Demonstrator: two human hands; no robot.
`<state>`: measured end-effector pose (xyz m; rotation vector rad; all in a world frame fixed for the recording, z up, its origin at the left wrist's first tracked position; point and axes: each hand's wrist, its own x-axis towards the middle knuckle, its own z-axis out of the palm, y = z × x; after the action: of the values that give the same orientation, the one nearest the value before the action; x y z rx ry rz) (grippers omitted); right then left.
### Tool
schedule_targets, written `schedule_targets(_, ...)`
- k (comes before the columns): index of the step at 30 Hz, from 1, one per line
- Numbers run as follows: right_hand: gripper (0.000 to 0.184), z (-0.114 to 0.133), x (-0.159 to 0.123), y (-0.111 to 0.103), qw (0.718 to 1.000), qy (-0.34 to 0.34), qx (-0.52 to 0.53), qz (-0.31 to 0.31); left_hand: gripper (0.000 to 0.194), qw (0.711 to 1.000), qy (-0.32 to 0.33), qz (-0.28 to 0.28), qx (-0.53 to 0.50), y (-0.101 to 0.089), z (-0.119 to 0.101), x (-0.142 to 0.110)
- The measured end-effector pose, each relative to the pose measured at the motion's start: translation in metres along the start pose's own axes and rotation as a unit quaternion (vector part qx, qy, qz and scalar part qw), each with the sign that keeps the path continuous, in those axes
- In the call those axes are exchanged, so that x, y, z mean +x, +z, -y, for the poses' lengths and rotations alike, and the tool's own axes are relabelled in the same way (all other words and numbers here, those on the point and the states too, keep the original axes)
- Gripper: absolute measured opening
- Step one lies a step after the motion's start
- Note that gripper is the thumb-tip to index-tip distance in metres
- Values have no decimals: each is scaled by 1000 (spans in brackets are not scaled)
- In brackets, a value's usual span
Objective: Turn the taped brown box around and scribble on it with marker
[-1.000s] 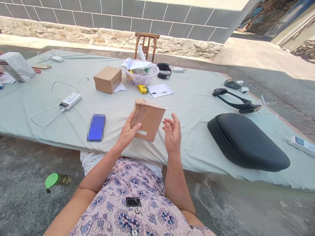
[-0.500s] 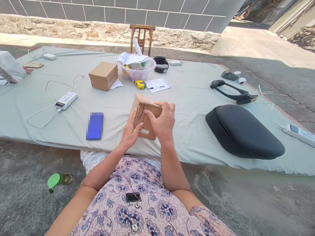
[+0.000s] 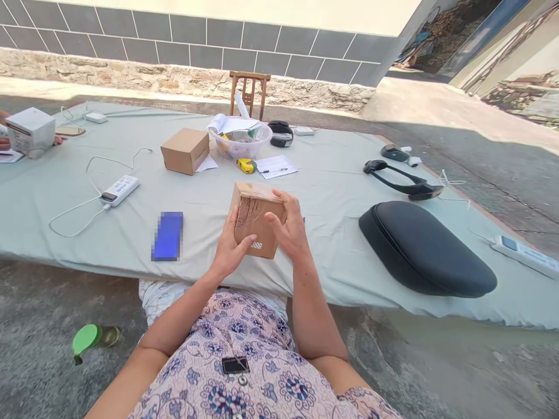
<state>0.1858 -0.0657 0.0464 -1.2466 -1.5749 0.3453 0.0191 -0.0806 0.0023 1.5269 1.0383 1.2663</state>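
Note:
A small brown cardboard box (image 3: 258, 224) is held above the near edge of the table, tilted toward me. Wrinkled clear tape covers its upper left part, and a white patterned label sits low on the face. My left hand (image 3: 230, 244) grips the box's left side, thumb across the lower face. On the right side, my right hand (image 3: 289, 224) has its fingers over the top corner and its thumb near the face; whether that thumb touches is unclear. A tiny dark bit, too small to name, shows behind this hand. Left of the box lies a blurred-out blue rectangle (image 3: 168, 235).
Beyond are another cardboard box (image 3: 186, 151), a bowl (image 3: 239, 148), a yellow tape measure (image 3: 247, 166) and paper (image 3: 283, 167) with a pen. A black padded case (image 3: 428, 247) and a black headset (image 3: 402, 180) lie right; a power bank (image 3: 120, 190) lies left. Another person's hand (image 3: 58, 139) shows far left.
My right thumb has come away from the taped area and moved right. The box has turned slightly, showing more of its front. The view has tilted up a little.

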Motion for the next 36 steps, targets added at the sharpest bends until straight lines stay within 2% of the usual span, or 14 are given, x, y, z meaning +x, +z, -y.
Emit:
schedule_targets(1,55,-10,1,-3,999,-2,45,12,80,1000,-1,-5,-5,-1,0,1)
schedule_targets(3,52,-36,3,-10,996,57,73,-18,79,1000,-7,-11,-14,-2,0,1)
schedule_targets(5,46,-63,4,-15,989,136,-38,-37,78,1000,-15,-13,-21,-3,-2,1)
schedule_targets(7,45,-86,0,-18,945,253,-205,-12,77,999,-27,-14,-26,-3,-5,0)
schedule_targets(9,43,-101,-8,-17,916,312,-252,-1,77,999,-39,-17,-26,-4,-8,-1)
schedule_targets(14,32,-109,-31,-11,897,352,-269,0,77,998,-44,-26,-31,-5,-8,-1)
schedule_targets(18,24,-107,-38,-13,908,365,-205,-9,79,998,-36,-28,-36,-6,-5,0)
schedule_targets(20,27,-103,-40,-15,922,359,-144,-14,80,998,-33,-29,-39,-6,-5,0)
schedule_targets(23,41,-91,-41,-19,941,333,-48,-34,80,998,-42,-30,-40,-7,-6,0)
schedule_targets(25,44,-77,-38,-23,950,297,57,-73,81,998,-46,-31,-39,-8,-7,0)
schedule_targets(27,39,-56,-35,-28,939,221,226,-132,81,998,-35,-31,-36,-7,-6,0)
schedule_targets(28,36,-44,-33,-30,933,176,276,-151,81,999,-29,-32,-33,-7,-5,0)
schedule_targets(31,39,-5,-33,-33,940,39,280,-189,81,999,-15,-33,-26,-4,-2,0)
schedule_targets(36,21,42,-45,-16,943,-169,198,-208,80,999,5,-34,10,0,-2,-3)
